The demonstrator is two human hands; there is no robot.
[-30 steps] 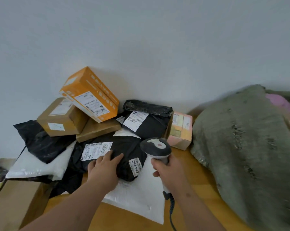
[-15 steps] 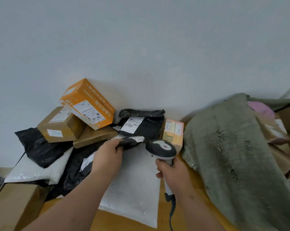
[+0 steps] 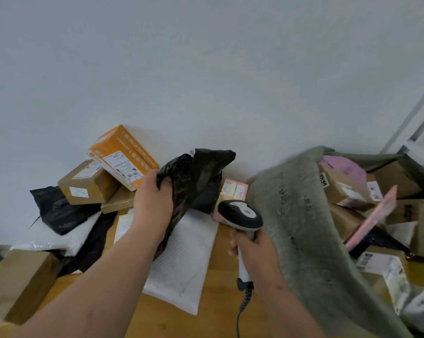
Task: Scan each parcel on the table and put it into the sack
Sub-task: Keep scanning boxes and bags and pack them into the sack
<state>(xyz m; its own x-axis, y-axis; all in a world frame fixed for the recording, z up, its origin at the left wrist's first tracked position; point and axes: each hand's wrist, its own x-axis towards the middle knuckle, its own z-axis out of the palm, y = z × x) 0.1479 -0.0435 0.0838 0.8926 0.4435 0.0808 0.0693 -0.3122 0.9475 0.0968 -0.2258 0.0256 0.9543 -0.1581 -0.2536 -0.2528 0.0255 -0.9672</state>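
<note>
My left hand (image 3: 152,198) grips a black plastic parcel bag (image 3: 193,181) and holds it up above the table, its label turned away from me. My right hand (image 3: 252,247) holds the handle of a black-and-white barcode scanner (image 3: 240,214), just right of the lifted bag. A grey-green sack (image 3: 301,215) lies open at the right, with several boxes and a pink parcel (image 3: 340,164) inside it. A white padded envelope (image 3: 181,259) lies flat on the wooden table (image 3: 215,311) under my hands.
At the back left, an orange box (image 3: 123,154) leans on a brown box (image 3: 86,184) and a flat carton (image 3: 118,201). A pink-and-yellow box (image 3: 234,190) stands by the wall. Black and white bags (image 3: 57,211) lie at the left; a large carton (image 3: 15,284) sits at the near left.
My left hand went from pressing on the black bag to gripping it and lifting it off the pile. My view has turned right, so the sack's open mouth shows.
</note>
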